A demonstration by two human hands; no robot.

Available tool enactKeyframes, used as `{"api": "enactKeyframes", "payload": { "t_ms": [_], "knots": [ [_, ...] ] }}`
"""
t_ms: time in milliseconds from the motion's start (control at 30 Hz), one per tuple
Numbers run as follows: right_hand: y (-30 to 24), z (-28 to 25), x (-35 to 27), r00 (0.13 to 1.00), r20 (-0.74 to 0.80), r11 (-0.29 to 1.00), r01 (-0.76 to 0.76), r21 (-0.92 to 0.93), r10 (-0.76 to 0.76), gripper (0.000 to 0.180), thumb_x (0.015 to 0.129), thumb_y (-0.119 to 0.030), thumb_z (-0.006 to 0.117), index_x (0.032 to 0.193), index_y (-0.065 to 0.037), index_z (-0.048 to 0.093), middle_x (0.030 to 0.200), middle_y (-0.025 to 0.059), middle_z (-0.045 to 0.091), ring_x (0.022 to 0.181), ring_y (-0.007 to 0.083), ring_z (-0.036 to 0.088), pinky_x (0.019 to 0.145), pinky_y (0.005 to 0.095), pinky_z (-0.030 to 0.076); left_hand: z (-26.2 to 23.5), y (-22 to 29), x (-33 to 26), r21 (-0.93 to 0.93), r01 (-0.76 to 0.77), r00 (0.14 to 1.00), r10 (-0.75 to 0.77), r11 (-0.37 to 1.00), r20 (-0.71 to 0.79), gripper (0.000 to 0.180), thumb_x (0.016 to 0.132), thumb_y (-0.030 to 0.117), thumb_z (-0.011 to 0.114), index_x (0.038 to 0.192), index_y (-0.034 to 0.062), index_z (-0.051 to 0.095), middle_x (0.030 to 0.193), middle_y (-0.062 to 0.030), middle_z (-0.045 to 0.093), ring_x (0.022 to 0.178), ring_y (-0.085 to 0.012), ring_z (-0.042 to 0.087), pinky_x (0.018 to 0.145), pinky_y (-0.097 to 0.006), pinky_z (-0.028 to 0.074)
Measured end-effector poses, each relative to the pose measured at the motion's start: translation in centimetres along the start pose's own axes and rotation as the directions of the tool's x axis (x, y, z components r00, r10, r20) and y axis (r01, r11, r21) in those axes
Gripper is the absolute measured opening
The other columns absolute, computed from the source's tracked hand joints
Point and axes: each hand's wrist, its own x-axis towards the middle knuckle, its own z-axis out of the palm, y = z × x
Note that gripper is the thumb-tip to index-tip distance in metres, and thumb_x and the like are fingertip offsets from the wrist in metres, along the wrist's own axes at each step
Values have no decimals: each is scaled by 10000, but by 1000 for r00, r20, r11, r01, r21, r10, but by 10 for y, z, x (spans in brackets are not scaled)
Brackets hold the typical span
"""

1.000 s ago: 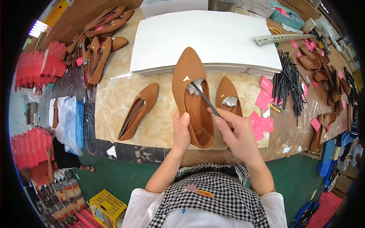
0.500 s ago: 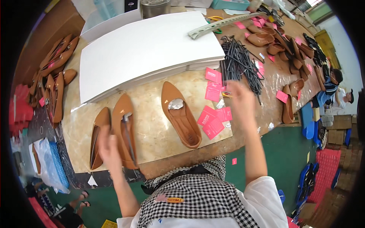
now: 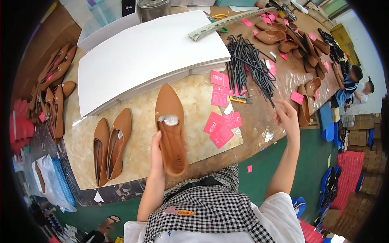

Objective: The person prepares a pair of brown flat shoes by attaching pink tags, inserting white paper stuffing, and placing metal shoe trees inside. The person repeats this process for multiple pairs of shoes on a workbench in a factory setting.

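Observation:
My left hand [image 3: 157,154] grips a brown pointed flat shoe [image 3: 172,133] by its side, sole down and toe pointing away. Crumpled white paper is tucked in its toe. To its left, two matching shoes, one [image 3: 100,152] beside the other [image 3: 120,141], lie close together on the marbled board [image 3: 142,162]. Over the table's right part is my right hand [image 3: 288,119], its fingers loosely curled and apart with nothing visible in them. Its fingertips are near the end of a black stick from the pile [image 3: 249,62]; whether they touch it I cannot tell.
A stack of white sheets [image 3: 150,56] fills the back, with a metal strip [image 3: 223,26] across its corner. Pink cards [image 3: 221,125] and pliers [image 3: 239,99] lie right of the held shoe. More brown shoes [image 3: 271,36] are heaped at far right and left. Two people are beyond.
My left hand has left the shoe pair and now grips the single shoe, shifted nearer to me. The pair now lies closer together. My right hand has moved right, away from the cards.

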Motion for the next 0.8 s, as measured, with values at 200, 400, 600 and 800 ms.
{"api": "enactKeyframes", "payload": {
  "t_ms": [200, 400, 600, 800],
  "knots": [
    [-55, 5, -31, 978, -164, 991, 133, -4, -132, 193, 980, -143, 621, 1106, -24, 707, 800, 27, 685, 735, 74, 637, 616, 212, 471, -2, 12, -5, -96, 50, 973, -27, 994, 231, 719, 972, 593, 401, 1345, -12, 505, 1113, -204, 667, 857, -273, 701, 740, -383, 598],
    [26, 46, 33, 823, -235, 696, 244, -675, -517, 199, 991, -196, 590, 1059, -39, 691, 732, 117, 641, 648, 216, 638, 615, 326, 482, 0, 23, -12, -91, 31, 960, -4, 995, 281, 817, 968, 676, 295, 1372, -7, 490, 1140, -224, 663, 915, -317, 704, 766, -418, 600],
    [-89, 160, -52, 907, 121, 892, 419, -167, -403, 319, 946, -161, 651, 1259, -103, 673, 563, 73, 478, 481, 124, 442, 501, 288, 400, -11, 26, -7, 93, -296, 951, 302, 951, -68, 724, 1016, 615, 269, 1373, 27, 493, 1244, -154, 632, 1098, -268, 643, 922, -408, 542],
    [-126, 212, -93, 796, 529, 944, 329, 28, -293, 384, 935, -130, 645, 1316, -85, 635, 538, 43, 310, 475, 90, 308, 461, 292, 301, -12, 31, -11, 196, -476, 868, 494, 857, -52, 584, 1067, 474, 245, 1351, 34, 504, 1267, -123, 619, 1145, -227, 605, 984, -370, 487]
  ]
}}
